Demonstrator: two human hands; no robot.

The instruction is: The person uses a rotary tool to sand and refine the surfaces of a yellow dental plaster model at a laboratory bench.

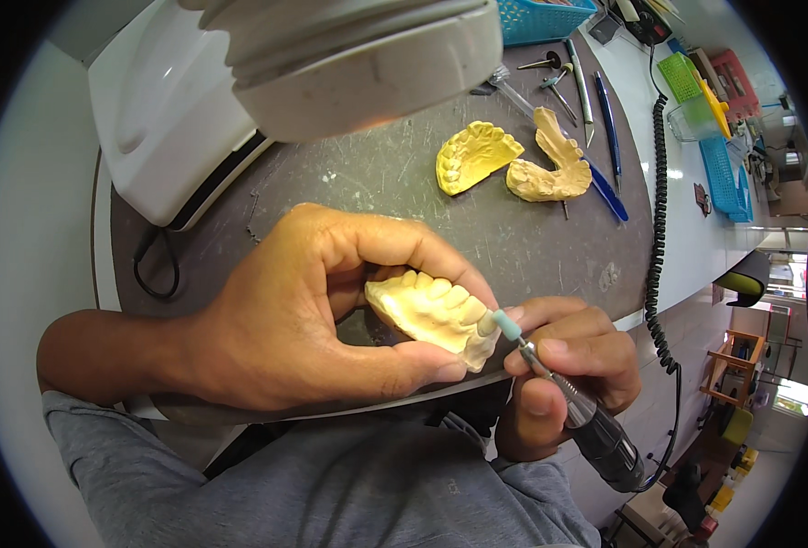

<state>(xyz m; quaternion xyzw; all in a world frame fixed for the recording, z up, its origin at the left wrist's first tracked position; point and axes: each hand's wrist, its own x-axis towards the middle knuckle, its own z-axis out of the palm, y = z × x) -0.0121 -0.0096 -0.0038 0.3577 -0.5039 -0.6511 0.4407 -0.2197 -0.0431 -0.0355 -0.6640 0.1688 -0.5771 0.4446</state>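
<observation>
My left hand (285, 320) is closed around a pale yellow plaster dental cast (422, 306), with its teeth showing between thumb and fingers. My right hand (577, 356) grips a black and silver rotary handpiece (596, 434) with a small light blue grinding tip (506, 324), which is at the right end of the cast, on or very close to it. Beyond my hands on the dark grey work mat (358, 173) lie a yellow cast (472, 157) and a beige cast (550, 178).
A white machine (157, 110) stands at left; a white nozzle (358, 82) hangs overhead. A blue basket (536, 23), pens and tools (609, 128) lie at back. A coiled cord (660, 228) runs down the right, beside coloured trays (724, 183). A wooden stool (733, 365) stands farther right.
</observation>
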